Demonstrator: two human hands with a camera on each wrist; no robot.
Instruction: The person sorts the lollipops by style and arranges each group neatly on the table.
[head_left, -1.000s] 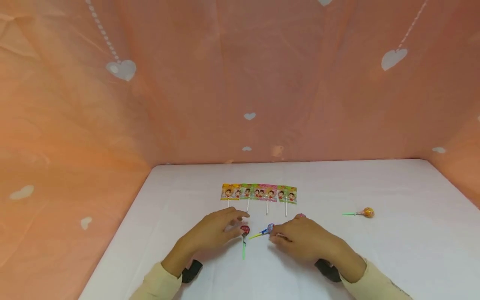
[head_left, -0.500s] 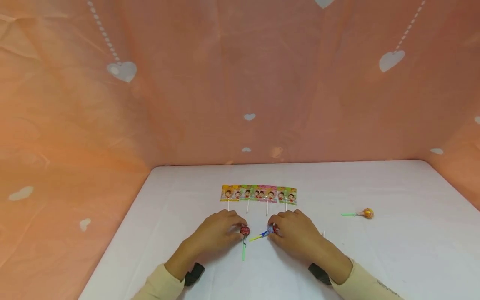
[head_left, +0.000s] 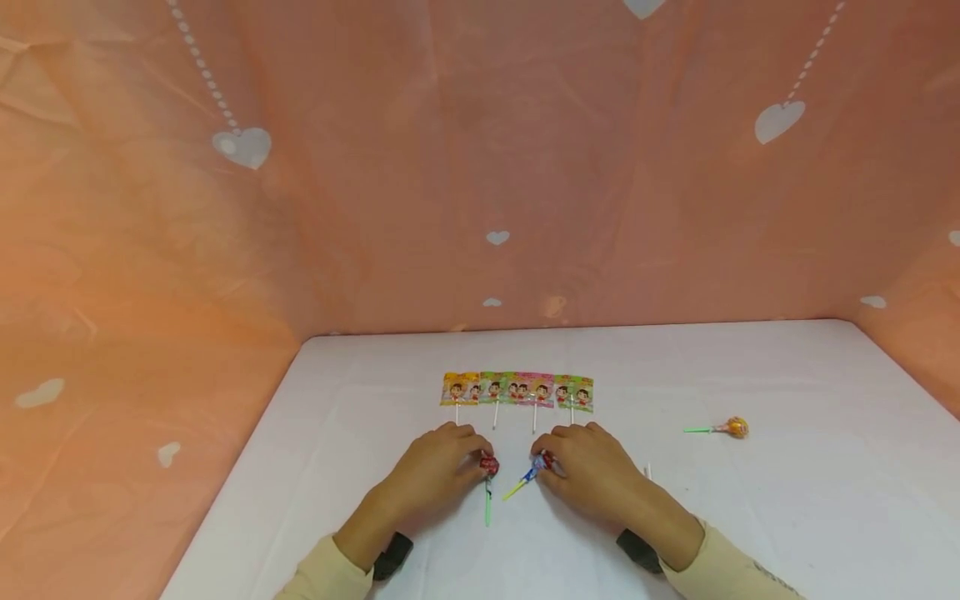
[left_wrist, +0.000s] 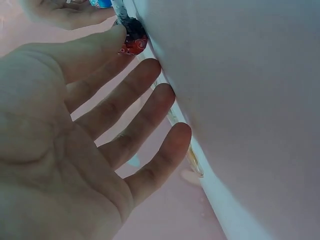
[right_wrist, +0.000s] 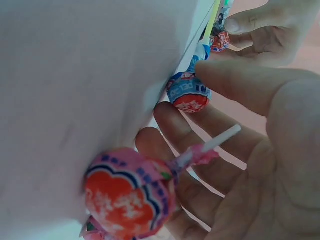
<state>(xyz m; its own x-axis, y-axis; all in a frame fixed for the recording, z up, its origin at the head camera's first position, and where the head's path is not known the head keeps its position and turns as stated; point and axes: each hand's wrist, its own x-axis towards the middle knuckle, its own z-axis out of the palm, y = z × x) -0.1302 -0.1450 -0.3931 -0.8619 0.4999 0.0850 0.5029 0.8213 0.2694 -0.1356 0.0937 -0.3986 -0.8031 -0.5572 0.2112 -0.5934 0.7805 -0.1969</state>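
Observation:
Between thumb and forefinger my left hand (head_left: pixel 431 468) pinches the red-wrapped head of a lollipop (head_left: pixel 490 466), whose green stick points toward me. Its other fingers are extended in the left wrist view. Just to the right, my right hand (head_left: pixel 592 468) pinches a blue-and-red lollipop (right_wrist: pixel 189 92) by its head; the yellow stick slants toward the front left. A pink-and-red lollipop (right_wrist: pixel 127 195) with a white stick lies by the right palm in the right wrist view. In the head view the right hand mostly hides it, apart from a white stick (head_left: pixel 648 472).
Behind the hands, several flat-packed lollipops (head_left: pixel 460 389) lie in a row, white sticks toward me. An orange lollipop (head_left: pixel 737 427) with a green stick lies farther right on the white table (head_left: pixel 810 500). Orange cloth (head_left: pixel 390 208) with hearts hangs behind.
My right hand has shifted left and taken hold of the blue lollipop, and its yellow stick has swung toward me. The left thumb and forefinger have come together on the red lollipop.

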